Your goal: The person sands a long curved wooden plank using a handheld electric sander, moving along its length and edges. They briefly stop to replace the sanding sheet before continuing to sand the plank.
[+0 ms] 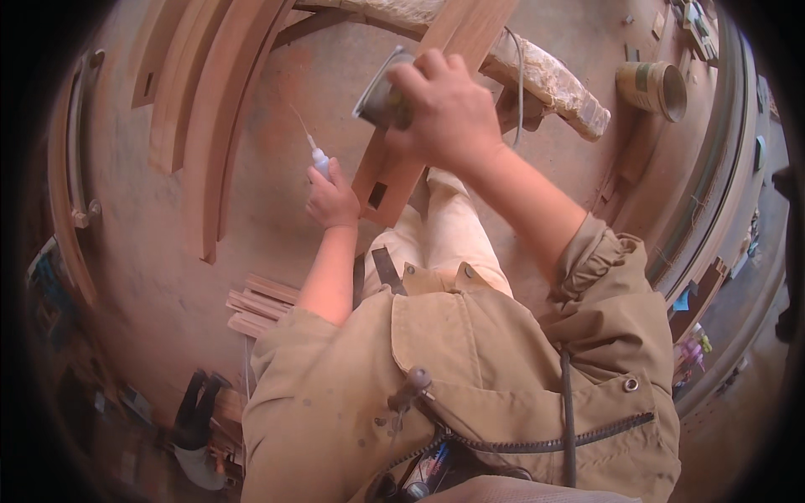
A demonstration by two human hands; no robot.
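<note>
A small, light squeeze bottle (pixel 319 159) is gripped by the left hand (pixel 332 199), a heavier-looking sander (pixel 381 94) is clamped in the right hand (pixel 449 113) on the stiff wooden board (pixel 419 126).

Tin can (pixel 654 87), stacked planks (pixel 197 109), wood offcuts (pixel 260 303)

Dusty reddish concrete floor (pixel 168 243) is covered in stuff: long curved reddish wooden planks (pixel 214 109) laid left of the fingers, short stacked wood offcuts (pixel 256 303) below them, a tipped tin can (pixel 654 86) off right.
</note>
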